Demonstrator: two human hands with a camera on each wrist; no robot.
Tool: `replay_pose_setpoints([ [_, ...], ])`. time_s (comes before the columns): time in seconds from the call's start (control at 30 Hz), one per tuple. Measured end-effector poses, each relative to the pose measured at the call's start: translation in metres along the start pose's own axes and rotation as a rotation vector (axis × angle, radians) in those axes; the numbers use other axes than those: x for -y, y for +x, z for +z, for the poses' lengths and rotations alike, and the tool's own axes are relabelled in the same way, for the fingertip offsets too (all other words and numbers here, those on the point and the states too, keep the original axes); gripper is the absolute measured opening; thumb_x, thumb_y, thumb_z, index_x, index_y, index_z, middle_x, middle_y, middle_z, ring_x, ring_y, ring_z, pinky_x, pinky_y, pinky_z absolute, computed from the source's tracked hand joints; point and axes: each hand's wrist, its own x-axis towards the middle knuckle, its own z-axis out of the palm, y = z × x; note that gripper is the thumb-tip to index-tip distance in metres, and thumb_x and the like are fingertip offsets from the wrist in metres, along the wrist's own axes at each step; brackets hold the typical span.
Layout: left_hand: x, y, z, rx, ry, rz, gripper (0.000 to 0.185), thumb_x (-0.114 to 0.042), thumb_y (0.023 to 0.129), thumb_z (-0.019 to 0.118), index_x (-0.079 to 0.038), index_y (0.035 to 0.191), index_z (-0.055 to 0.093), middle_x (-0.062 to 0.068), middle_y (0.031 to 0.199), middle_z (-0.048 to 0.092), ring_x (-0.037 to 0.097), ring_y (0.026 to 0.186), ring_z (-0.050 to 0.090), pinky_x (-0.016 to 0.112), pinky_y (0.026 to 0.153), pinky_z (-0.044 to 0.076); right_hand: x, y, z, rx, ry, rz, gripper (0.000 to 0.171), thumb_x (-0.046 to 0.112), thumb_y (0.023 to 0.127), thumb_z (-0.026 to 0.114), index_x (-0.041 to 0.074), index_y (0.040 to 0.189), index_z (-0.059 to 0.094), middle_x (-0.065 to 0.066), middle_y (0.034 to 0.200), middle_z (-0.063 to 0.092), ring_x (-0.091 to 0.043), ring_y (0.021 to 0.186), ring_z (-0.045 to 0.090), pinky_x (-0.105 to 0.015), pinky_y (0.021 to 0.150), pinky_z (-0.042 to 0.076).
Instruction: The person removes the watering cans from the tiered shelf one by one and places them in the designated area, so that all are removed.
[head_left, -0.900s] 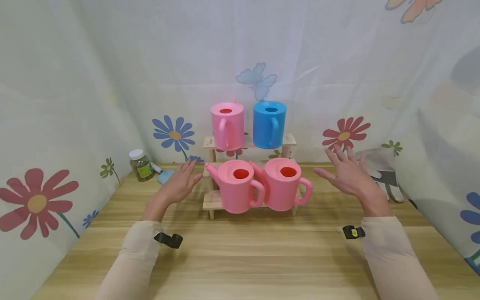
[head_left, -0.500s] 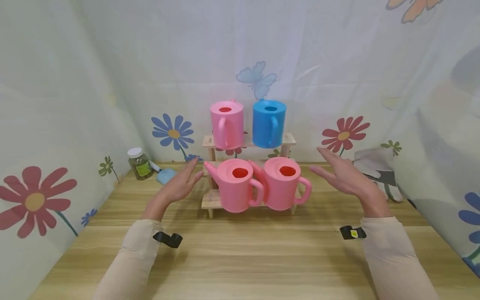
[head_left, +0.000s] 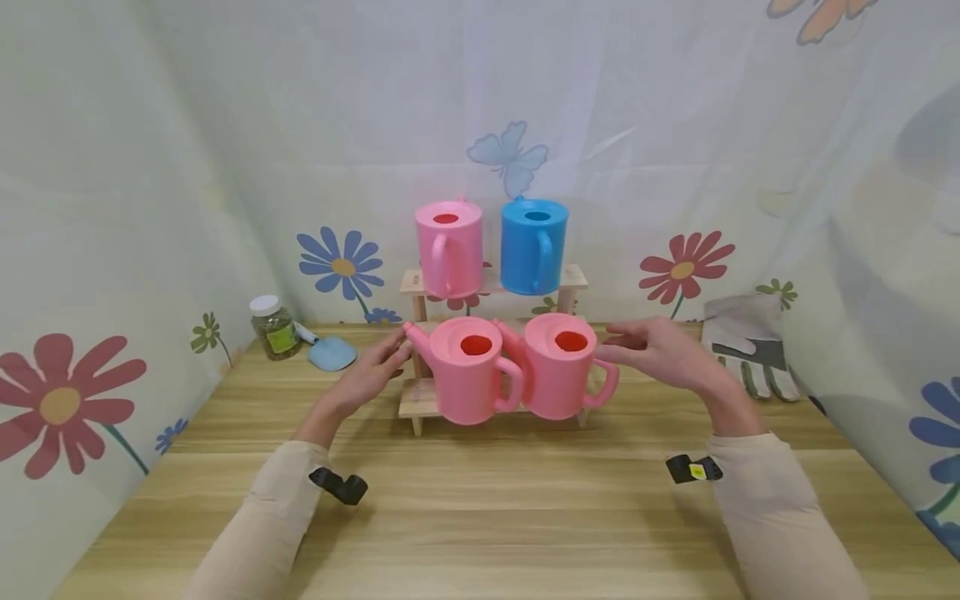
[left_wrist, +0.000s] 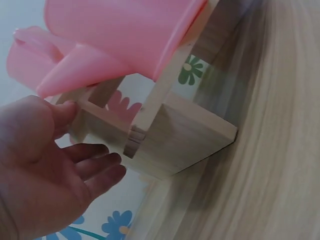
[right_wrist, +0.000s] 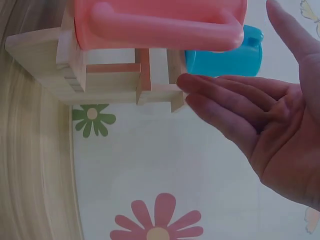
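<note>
A small tiered wooden stand bears two pink watering cans in front, a left one and a right one. Behind them on the top tier stand a lighter pink can and a blue can, handles facing me. My left hand is beside the left front can's spout and the stand's end, fingers loosely bent around nothing. Whether its thumb touches the wood I cannot tell. My right hand is at the right front can's handle, fingers extended and holding nothing; contact is unclear.
At the back left, a jar with a white lid stands near a light-blue hand shovel. Grey-and-white gloves lie at the back right. A flower-printed curtain surrounds the wooden tabletop.
Both hands have moved inward to the front watering cans. The right hand has come left to the handle, its spread fingers drawing together. The cans have stayed in place.
</note>
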Motion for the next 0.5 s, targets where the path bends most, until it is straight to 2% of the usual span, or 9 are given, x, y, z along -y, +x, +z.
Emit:
replay_pose_setpoints([
  [0.13,-0.009,-0.001,0.003,0.024,-0.078,0.028,0.054,-0.027,0.098,0.039,-0.012,0.146,0.019,0.008,0.147,0.021,0.027,0.129,0.028,0.053,0.100,0.028,0.002,0.002,0.002,0.016,0.041,0.007,0.058,0.050,0.072,0.070,0.014,0.117,0.062,-0.003,0.104,0.065,-0.022,0.091,0.061,-0.040,0.073,0.053],
  [0.23,-0.015,-0.003,0.005,0.014,-0.134,0.025,0.054,-0.023,0.098,0.042,-0.008,0.145,0.020,0.008,0.147,0.019,0.027,0.129,0.028,0.051,0.100,0.029,0.003,0.003,0.004,0.027,0.062,-0.015,0.049,0.048,0.072,0.071,0.018,0.111,0.066,0.002,0.096,0.067,-0.018,0.085,0.062,-0.038,0.072,0.053],
  [0.37,-0.011,-0.001,0.008,-0.026,-0.209,0.006,0.054,-0.022,0.096,0.047,-0.007,0.143,0.025,0.009,0.147,0.022,0.027,0.127,0.031,0.048,0.100,0.031,0.003,0.004,0.008,0.038,0.086,-0.035,0.038,0.040,0.075,0.072,0.018,0.106,0.069,0.004,0.085,0.068,-0.018,0.079,0.061,-0.037,0.070,0.053],
  [0.5,0.001,0.004,0.008,-0.055,-0.257,-0.007,0.056,-0.024,0.094,0.050,-0.009,0.143,0.029,0.008,0.146,0.024,0.026,0.127,0.033,0.048,0.099,0.033,0.005,0.004,0.010,0.071,0.128,0.005,0.029,0.033,0.078,0.071,0.015,0.102,0.070,0.000,0.077,0.067,-0.021,0.075,0.061,-0.036,0.069,0.054],
])
